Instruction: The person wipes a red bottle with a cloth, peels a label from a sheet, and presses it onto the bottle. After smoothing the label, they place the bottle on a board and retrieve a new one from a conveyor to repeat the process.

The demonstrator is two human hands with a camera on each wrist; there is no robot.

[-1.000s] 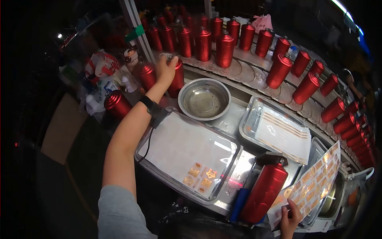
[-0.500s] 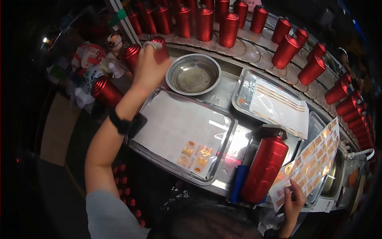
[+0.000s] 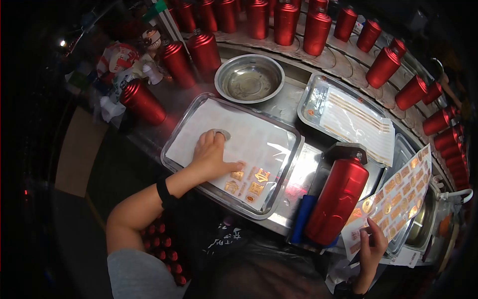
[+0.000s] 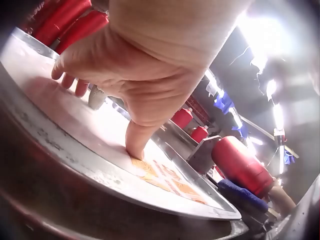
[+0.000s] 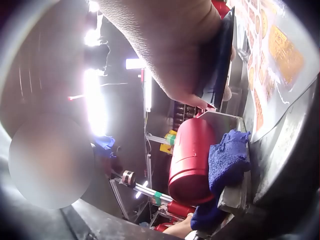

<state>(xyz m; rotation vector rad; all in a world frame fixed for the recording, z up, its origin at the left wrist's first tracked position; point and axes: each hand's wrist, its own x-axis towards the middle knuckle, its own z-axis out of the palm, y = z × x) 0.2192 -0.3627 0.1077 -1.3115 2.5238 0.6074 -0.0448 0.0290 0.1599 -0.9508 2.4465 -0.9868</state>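
Observation:
My left hand (image 3: 211, 158) is over a white sheet in a steel tray (image 3: 172, 158), fingers extended. One finger wears a pale grey finger cot (image 4: 96, 97). The thumb touches the edge of a group of gold decals (image 3: 256, 188) on the sheet. My right hand (image 3: 372, 246) is beside a large sheet of gold decals (image 3: 398, 192). In the right wrist view its fingers wrap around a dark flat piece (image 5: 218, 65), whose kind I cannot tell. A red bottle (image 3: 337, 202) lies tilted on a stand with blue cloth (image 5: 227, 162), left of that hand.
A steel bowl (image 3: 224, 82) stands behind the tray. Right of it, a second tray (image 3: 303, 102) holds a striped sheet (image 3: 343, 119). Red bottles (image 3: 286, 22) line a curved conveyor at the back. More red bottles (image 3: 143, 102) stand at the left. A faucet (image 3: 458, 194) is at far right.
My left hand has let go of a red bottle's top at the back left and come down to the white sheet in the tray. The right hand stays beside the decal sheet.

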